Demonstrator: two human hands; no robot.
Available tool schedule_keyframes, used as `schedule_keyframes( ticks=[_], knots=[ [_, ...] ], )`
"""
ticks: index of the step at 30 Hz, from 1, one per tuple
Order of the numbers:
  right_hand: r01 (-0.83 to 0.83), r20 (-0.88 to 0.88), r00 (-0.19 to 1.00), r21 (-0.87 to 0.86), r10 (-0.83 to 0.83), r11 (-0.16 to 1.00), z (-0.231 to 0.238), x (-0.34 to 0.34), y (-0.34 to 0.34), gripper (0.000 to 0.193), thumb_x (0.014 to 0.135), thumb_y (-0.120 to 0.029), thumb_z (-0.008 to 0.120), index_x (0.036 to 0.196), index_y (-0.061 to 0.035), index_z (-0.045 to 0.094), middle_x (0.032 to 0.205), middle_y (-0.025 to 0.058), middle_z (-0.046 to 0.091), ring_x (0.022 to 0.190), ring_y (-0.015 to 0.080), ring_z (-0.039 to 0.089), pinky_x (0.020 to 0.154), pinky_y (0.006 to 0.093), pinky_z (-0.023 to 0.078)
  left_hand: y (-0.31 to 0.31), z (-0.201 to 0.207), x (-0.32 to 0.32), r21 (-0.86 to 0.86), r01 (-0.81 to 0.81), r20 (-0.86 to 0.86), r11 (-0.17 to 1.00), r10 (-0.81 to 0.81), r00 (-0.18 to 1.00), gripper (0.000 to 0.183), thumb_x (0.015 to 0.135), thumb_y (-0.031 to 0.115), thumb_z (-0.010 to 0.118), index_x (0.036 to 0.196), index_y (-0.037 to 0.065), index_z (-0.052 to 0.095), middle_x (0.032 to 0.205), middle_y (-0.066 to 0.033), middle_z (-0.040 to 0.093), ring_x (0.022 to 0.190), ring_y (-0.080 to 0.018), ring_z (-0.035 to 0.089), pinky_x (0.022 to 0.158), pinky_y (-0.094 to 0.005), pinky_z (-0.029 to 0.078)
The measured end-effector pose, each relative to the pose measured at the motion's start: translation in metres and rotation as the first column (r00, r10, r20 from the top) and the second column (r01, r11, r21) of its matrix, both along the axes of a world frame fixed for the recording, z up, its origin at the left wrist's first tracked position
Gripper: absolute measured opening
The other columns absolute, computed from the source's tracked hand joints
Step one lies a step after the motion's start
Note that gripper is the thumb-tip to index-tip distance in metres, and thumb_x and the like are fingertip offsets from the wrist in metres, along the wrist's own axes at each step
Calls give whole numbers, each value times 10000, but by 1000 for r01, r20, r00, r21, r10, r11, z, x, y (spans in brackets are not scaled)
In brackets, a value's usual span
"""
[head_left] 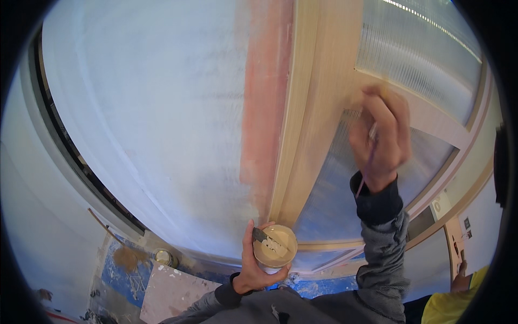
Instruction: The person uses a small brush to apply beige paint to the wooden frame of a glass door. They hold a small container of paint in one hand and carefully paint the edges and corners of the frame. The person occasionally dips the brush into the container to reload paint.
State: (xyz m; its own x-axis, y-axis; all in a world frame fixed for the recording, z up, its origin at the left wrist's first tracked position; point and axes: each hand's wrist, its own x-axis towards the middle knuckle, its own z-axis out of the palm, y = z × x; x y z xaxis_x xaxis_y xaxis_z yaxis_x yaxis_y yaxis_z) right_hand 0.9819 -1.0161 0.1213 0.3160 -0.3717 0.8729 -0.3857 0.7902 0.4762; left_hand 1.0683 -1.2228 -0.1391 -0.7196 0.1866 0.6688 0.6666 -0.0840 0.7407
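In my left hand [254,270] is a round tub of beige paste [280,259], held from below and the side with the fingers wrapped around it. A putty knife [260,235] with a dark end and paste on it lies across the tub's top. My right hand [384,127] is raised in front of the pale wooden door frame [330,65], closed and slightly blurred. A slim purplish stick [372,154], like a brush handle, runs out of its fist towards the wrist. The stick's other end is hidden by the fingers, and contact with the wood cannot be told.
A white wall [156,108] with a pinkish strip [265,102] adjoins the frame. Ribbed translucent panels [415,54] fill the door. Below are a broom [125,258], an open can [164,258], a stained board [175,289] and blue sheeting [318,288]. Someone in yellow [450,308] is at lower right.
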Motion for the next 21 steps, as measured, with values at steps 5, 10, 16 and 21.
schedule_keyframes(
  ticks=[5,10,16,21],
  knots=[
    [-225,129,956,-248,262,942,-76,38,-5,318,741,155,728,996,-4,623,921,160,672,765,279,661,642,333,534,-3,23,2,53,58,-30,997,-56,998,1253,703,86,852,1572,46,-50,1428,-277,409,1283,-324,521,1058,-420,450],
    [-334,489,663,-485,567,808,-157,70,-16,281,938,-169,621,1122,41,593,1078,243,668,942,349,671,832,458,535,-6,54,-1,-9,92,-113,996,-93,989,1347,686,215,891,1554,48,-124,1373,-316,469,1241,-346,559,1039,-452,464],
    [-471,251,209,-821,945,322,-198,86,-73,635,1031,-479,387,1331,75,468,1397,320,482,1180,455,600,1027,548,462,-15,76,-12,-106,118,-212,987,-138,967,1371,690,262,932,1562,51,-106,1416,-349,453,1284,-373,539,1076,-462,424],
    [-442,155,189,-868,970,225,-197,88,-100,719,1019,-546,376,1407,59,386,1418,306,446,1153,437,616,970,531,520,-17,67,-9,51,260,-122,964,-252,960,1347,693,266,944,1592,65,-40,1527,-368,318,1389,-393,435,1121,-464,380]
  ],
)
